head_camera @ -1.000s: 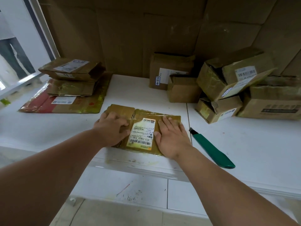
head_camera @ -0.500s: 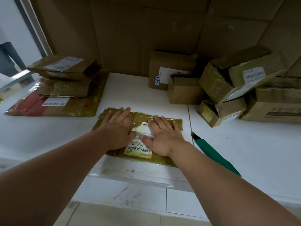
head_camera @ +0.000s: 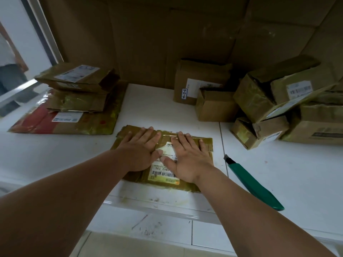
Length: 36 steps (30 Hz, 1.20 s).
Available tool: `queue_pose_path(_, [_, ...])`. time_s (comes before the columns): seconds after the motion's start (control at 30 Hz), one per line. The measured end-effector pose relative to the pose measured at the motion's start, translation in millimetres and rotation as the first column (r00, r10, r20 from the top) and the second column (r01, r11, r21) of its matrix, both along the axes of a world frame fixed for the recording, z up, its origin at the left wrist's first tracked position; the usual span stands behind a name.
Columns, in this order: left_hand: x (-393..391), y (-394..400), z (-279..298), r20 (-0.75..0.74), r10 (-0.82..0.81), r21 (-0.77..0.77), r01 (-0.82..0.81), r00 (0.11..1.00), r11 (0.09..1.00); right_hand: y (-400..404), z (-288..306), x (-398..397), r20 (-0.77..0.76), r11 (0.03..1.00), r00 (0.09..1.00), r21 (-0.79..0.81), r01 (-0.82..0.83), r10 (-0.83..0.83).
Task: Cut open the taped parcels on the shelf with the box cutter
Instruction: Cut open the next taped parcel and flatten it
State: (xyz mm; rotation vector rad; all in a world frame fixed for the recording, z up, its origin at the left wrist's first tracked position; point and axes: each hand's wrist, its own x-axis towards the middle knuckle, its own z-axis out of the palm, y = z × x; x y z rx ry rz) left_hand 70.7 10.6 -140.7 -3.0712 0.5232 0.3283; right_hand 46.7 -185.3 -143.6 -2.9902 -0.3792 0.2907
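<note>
The flat parcel (head_camera: 204, 147) lay on the white shelf (head_camera: 278, 173), close to its front edge and near the middle of the view. It was a thin, flattened piece wrapped in glossy brownish-yellow tape, with creased corners and a tape fold along its far edge. A white label (head_camera: 163, 173) with a barcode and the characters "P802 T70" sat on its top face, partly covered by the hands.

The left hand (head_camera: 138, 151) lay flat on the left half of the parcel, fingers straight and spread, the grip wide and holding nothing. The right hand (head_camera: 187, 158) lay flat on the right half in the same manner, fingers extended toward the far edge; the two thumbs nearly met over the label.

The cutter (head_camera: 254, 184), with a green handle and a short dark tip, lay on the shelf just beside the parcel's right edge, apart from both hands, its tip pointing away from the person.

A pile of flattened wrappings (head_camera: 74, 101) stood at the far left. Several brown boxes (head_camera: 269, 101), some taped and labelled, stood at the far right against a cardboard backing (head_camera: 167, 34).
</note>
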Motion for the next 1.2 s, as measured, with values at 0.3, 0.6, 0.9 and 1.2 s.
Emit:
queue_pose_path(0.3, [-22,29,0,0.049,0.145,-0.033,-0.144,0.988,0.989,-7,4,-4,0.075,0.979,0.99,0.173,0.106,-0.121])
queue_pose_path(0.6, [-30,18,2,0.124,0.196,0.064,-0.205,0.973,0.977,10,10,-27,0.039,0.999,0.999,-0.033,0.007,-0.006])
queue_pose_path(0.9, [-57,5,4,0.003,0.127,-0.036,-0.127,0.992,0.991,11,0,-37,0.041,1.0,0.999,0.01,0.015,-0.015])
queue_pose_path(1.2, [-55,6,5,-0.048,0.1,0.06,-0.097,0.994,0.993,-1,5,-32,0.007,0.993,0.999,0.108,-0.046,0.045])
